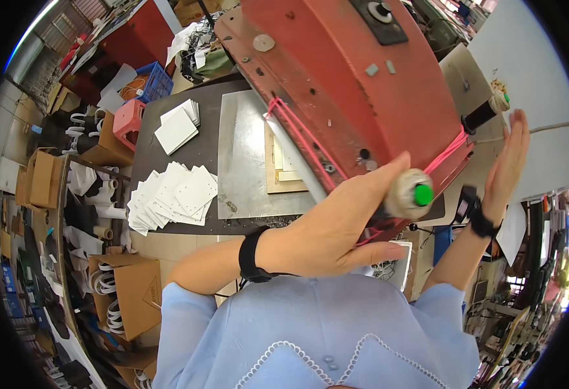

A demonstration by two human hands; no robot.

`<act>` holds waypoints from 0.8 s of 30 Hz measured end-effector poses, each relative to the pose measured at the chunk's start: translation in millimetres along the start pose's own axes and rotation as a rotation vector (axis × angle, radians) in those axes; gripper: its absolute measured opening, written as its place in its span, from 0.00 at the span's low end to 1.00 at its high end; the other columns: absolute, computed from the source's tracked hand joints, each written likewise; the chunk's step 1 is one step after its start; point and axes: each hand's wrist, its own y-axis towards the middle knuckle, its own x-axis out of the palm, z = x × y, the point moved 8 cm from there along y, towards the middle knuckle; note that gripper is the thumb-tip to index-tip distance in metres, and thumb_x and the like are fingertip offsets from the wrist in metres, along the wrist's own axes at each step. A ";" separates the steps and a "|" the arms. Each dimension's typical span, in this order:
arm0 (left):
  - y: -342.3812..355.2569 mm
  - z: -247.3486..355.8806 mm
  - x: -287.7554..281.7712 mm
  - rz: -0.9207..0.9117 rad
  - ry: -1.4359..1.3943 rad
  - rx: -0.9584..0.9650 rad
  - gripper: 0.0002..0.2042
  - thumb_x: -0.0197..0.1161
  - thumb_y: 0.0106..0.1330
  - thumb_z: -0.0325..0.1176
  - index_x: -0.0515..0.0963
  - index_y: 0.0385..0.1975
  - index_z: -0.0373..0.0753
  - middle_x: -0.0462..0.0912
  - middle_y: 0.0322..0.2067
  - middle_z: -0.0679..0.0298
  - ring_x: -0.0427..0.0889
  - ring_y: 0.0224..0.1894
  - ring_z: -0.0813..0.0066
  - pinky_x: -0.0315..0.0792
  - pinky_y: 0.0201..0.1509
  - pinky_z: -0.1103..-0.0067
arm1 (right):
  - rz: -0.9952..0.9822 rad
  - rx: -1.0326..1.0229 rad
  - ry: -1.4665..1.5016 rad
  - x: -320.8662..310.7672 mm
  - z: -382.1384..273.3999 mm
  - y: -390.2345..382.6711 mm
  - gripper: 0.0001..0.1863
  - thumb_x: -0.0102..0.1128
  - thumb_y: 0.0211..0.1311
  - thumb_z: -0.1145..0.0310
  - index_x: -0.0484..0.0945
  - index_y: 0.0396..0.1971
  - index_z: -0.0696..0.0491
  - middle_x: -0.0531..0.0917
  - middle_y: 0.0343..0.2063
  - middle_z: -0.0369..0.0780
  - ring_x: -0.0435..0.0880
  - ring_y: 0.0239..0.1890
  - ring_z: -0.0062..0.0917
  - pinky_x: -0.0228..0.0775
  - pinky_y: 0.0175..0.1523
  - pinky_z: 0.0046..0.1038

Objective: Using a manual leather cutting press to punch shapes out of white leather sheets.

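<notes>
A large red press machine (343,78) fills the upper middle, with two wrapped handles tipped by green buttons. My left hand (336,223) is spread beside the near handle (410,194), thumb and fingers apart around its end; whether the palm touches it is unclear. My right hand (508,162) is held upright with straight fingers, beside the far dark handle (482,117). Neither hand is closed on a handle. Under the press head, a pale wooden-framed piece (288,187) lies partly hidden on a grey metal plate (239,139). Pink cord (297,129) is tied around the machine.
On the dark table (145,139) left of the plate are a small stack of white squares (177,129) and a fanned pile of white squares with small holes (174,194). Beyond stand a pink stool (127,123), a blue crate (155,82) and cardboard boxes (135,295).
</notes>
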 end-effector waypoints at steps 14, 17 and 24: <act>-64.6 -131.2 -75.5 -0.015 0.849 -0.339 0.19 0.66 0.63 0.33 0.75 0.52 0.31 0.72 0.60 0.48 0.70 0.62 0.48 0.68 0.63 0.65 | -0.189 0.229 0.236 43.6 11.2 -62.8 0.32 0.57 0.65 0.74 0.57 0.68 0.59 0.71 0.56 0.41 0.69 0.61 0.27 0.54 0.69 0.32; -70.6 -137.9 -74.0 -0.032 0.844 -0.369 0.20 0.66 0.62 0.32 0.74 0.53 0.31 0.73 0.60 0.48 0.69 0.63 0.47 0.68 0.64 0.65 | -0.023 0.066 0.001 40.1 5.5 -59.8 0.35 0.61 0.64 0.72 0.56 0.69 0.57 0.68 0.62 0.45 0.65 0.65 0.33 0.52 0.70 0.35; -86.4 -139.9 -77.1 0.015 0.772 -0.372 0.21 0.66 0.63 0.32 0.74 0.55 0.31 0.73 0.61 0.49 0.68 0.66 0.50 0.66 0.65 0.66 | -0.491 -0.170 -0.373 142.2 15.2 -158.0 0.20 0.63 0.58 0.69 0.76 0.51 0.55 0.72 0.59 0.48 0.70 0.62 0.44 0.61 0.66 0.39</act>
